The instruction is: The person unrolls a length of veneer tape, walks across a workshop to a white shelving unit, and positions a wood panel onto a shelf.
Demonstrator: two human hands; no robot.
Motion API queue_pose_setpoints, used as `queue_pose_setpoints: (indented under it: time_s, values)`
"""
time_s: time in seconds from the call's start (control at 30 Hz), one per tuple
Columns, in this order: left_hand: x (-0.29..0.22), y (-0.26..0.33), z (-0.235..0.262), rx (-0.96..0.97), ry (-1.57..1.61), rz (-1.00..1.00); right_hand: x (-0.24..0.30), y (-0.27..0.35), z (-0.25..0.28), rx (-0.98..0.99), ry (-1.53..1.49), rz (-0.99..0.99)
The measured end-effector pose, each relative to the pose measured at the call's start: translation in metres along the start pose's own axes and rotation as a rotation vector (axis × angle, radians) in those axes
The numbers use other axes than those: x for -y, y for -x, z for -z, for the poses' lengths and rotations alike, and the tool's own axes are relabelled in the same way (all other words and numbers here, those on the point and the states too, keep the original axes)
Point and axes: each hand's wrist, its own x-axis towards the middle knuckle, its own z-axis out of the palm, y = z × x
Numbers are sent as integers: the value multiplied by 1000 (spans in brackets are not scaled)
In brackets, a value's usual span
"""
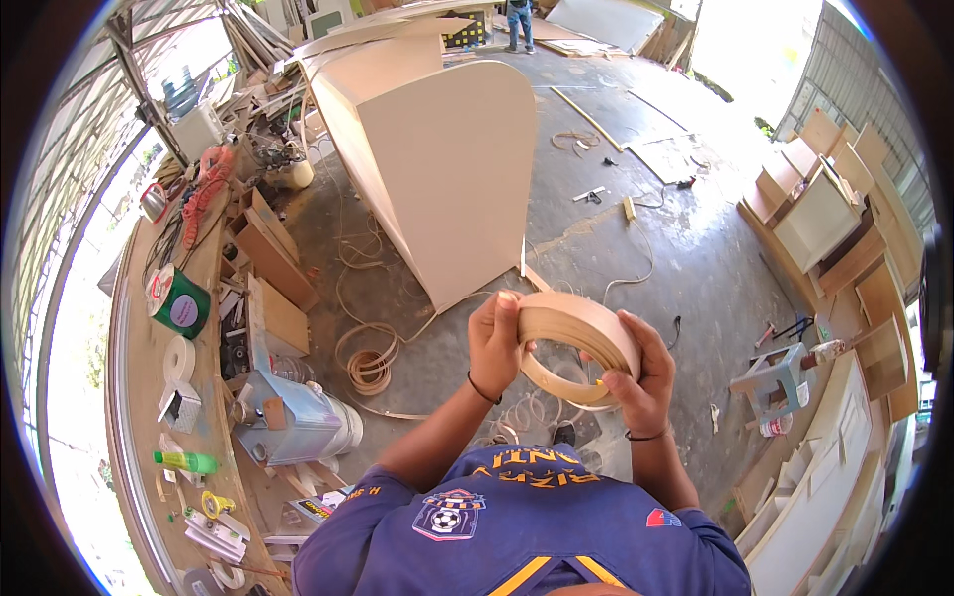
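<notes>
A thick roll of wood-coloured edge banding (pixel 584 316) is held up in front of my chest, tilted so that its open centre shows. My left hand (pixel 494 343) grips its left side, thumb on the upper rim. On the opposite side my right hand (pixel 646 375) is closed round the lower right of the band, with some fingertips showing inside the ring. Beyond the roll stands a large pale furniture piece with a round-cornered panel (pixel 452 174). A loose coil of the same-looking banding (pixel 370 370) lies on the floor to the left.
Along the left runs a workbench (pixel 129 397) carrying a green can (pixel 181 302), a green bottle (pixel 187 461) and a red coiled hose (pixel 206 189). A grey stool (pixel 773 377) and wooden cabinet parts (pixel 820 223) stand at right. Far off is another person (pixel 520 25). Strips and cords cross the floor.
</notes>
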Motion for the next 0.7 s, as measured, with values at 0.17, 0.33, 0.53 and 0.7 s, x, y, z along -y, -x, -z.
queue_pose_setpoints:
  time_s: [0.17, 0.33, 0.53, 0.7]
  values:
    - [-2, -13, 2, -103, 220, 114, -1, 5, 0, 46, -152, -118]
    - [1, -16, -27, -220, 650, 441, -41, 20, -7, -66, -144, 160]
    - [58, 23, -51, -230, 667, 629, -27, 23, 0, -118, 190, 48]
    - [66, 24, -32, 145, -112, 189, 9, 16, 51, 149, 211, -512]
